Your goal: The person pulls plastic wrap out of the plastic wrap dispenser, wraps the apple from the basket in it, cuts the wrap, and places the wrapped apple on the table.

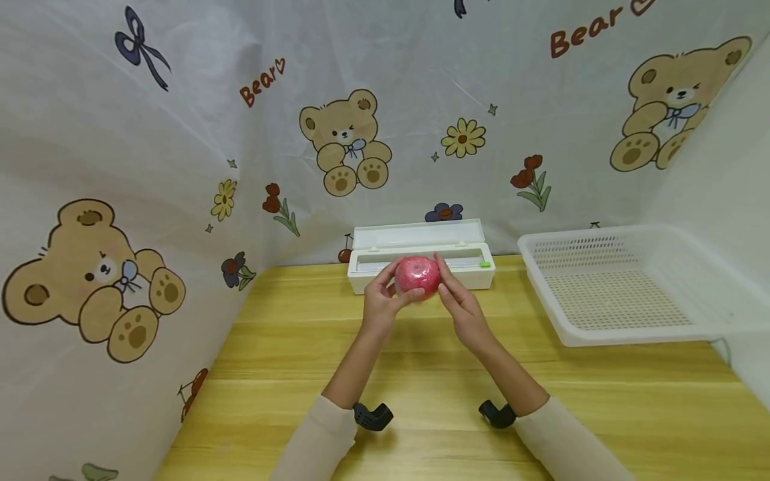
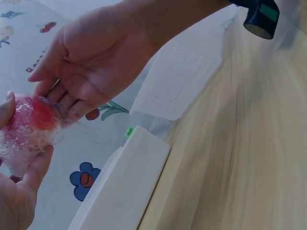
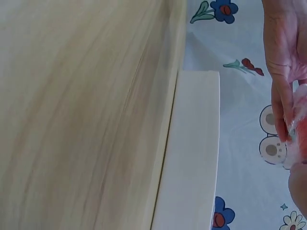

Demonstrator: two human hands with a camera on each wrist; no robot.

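A red apple (image 1: 418, 275), wrapped in crinkled clear film, is held up above the table in front of a long white box. My left hand (image 1: 380, 304) grips it from the left, thumb across the near side and fingers round the far side. On the other side my right hand (image 1: 466, 314) touches the apple and its film with fairly straight fingers, its palm facing the fruit in the left wrist view. Loose film bunches around the apple (image 2: 36, 120) there. Only part of the apple (image 3: 302, 139) shows at the right wrist view's edge.
Behind the hands, the white box (image 1: 359, 283) stands with its lid (image 1: 418, 234) raised and a green slider (image 1: 485, 264) at its right end. A white perforated basket (image 1: 637, 335) occupies the right side of the wooden table (image 1: 289, 347). Bear-printed cloth (image 1: 421, 80) hangs behind.
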